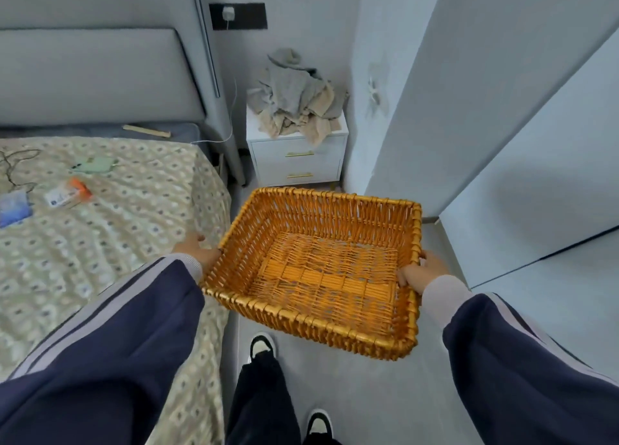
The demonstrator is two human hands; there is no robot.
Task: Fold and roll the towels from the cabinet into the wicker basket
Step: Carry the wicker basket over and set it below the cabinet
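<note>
Between both hands, over the grey floor (375,394), the wicker basket (318,270) hangs level-ish, near rim tipped slightly down, nothing inside it. Left hand (197,248) holds the left short wall; its fingers are hidden behind or under the weave, so grip looks closed on the basket but finger detail can't be told. Right hand (423,270) clamps the right rim, fingers curled over the edge into the basket, thumb outside. Beyond the fingertips, well apart, the towels (298,99) sit in a loose grey and beige heap on top of the white cabinet (298,163), one beige corner drooping over the front edge above the top drawer. Bed (100,243) edge runs just beside the left knuckles. Wardrobe doors (502,126) stand near the right hand. Open floor strip between bed and wardrobe leads from basket to cabinet. Two shoes (263,344) below basket's near rim.
</note>
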